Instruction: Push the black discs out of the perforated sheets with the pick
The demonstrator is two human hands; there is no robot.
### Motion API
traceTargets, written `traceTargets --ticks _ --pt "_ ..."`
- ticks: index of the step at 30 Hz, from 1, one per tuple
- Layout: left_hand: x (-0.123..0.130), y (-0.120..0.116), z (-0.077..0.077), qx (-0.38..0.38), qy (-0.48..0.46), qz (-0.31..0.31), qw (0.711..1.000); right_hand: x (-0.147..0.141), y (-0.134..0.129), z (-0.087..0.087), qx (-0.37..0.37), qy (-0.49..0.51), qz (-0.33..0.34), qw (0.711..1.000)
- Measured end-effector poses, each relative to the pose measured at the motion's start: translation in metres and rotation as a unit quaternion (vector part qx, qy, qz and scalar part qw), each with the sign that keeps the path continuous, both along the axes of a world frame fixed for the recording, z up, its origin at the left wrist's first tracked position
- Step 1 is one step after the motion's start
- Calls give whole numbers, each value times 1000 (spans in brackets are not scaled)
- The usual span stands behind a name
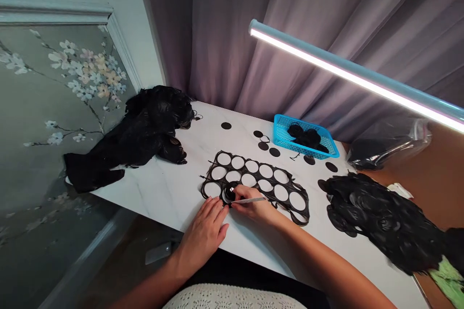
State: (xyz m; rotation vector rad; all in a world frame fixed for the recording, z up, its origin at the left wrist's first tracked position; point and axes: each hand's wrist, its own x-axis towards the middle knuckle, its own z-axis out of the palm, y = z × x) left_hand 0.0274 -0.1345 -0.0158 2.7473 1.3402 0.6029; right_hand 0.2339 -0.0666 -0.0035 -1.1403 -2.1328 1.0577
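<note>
A thin black sheet [241, 170] with rows of round holes lies flat on the white table. My left hand [207, 224] rests palm down at its near edge, fingers stretched out. Close by, my right hand [253, 203] is closed around a slim, pale pen-like tool [250, 200]; whether it is tweezers or a blade I cannot tell. The right fingertips are at a dark round piece [229, 195] in the sheet's near row, partly hidden by the hand. Its exact shape is hard to make out.
Loose black discs [274, 152] lie beyond the sheet, near a blue basket [281, 142] holding black pieces. A black heap [145, 130] stands at the left, another black pile [380, 219] at the right. A lit tube lamp [344, 72] hangs above; a plastic bag [389, 145] sits behind.
</note>
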Motion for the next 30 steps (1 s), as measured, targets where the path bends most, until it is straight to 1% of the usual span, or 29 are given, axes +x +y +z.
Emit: traceTargets --ticks 6,9,12,14,15,16,17,18,19,20,21,22,23,25,27,30 --pt "1 0 -1 0 -12 2 1000 0 0 -3 21 -10 10 1000" --pt "1 0 -1 -2 -18 1 1000 -5 -7 -4 47 -29 22 998" --pt "1 0 -1 -5 -27 -2 1000 -13 -16 -3 120 -83 59 988" --pt "1 0 -1 -12 -36 -3 999 -11 -10 0 176 -115 61 976" --pt "0 0 0 -16 -38 -2 999 -6 -3 3 196 -120 36 973" --pt "0 0 0 -20 -39 -1 999 1 7 6 208 -120 -10 971" --pt "-1 0 1 -22 -39 -2 999 12 20 9 212 -111 -72 968" --pt "-2 1 2 -22 -39 -3 999 24 32 12 211 -101 -161 959" --pt "-3 1 4 -22 -38 -5 999 36 44 16 205 -93 -251 942" --pt "-3 2 6 -22 -38 -6 999 47 53 18 186 -77 -300 933" --pt "-3 2 7 -22 -38 -5 999 57 58 20 162 -56 -328 929" --pt "-1 3 9 -23 -40 -1 999 64 60 21 133 -33 -332 933" --pt "2 4 11 -22 -44 4 999 67 57 22 104 -10 -315 944" --pt "10 6 14 -20 -54 1 998 67 43 20 54 28 -258 964" --pt "21 7 15 -20 -58 -27 998 60 23 17 21 53 -201 978" --pt "34 7 12 -30 -47 -62 997 48 -2 13 -45 73 -125 988"
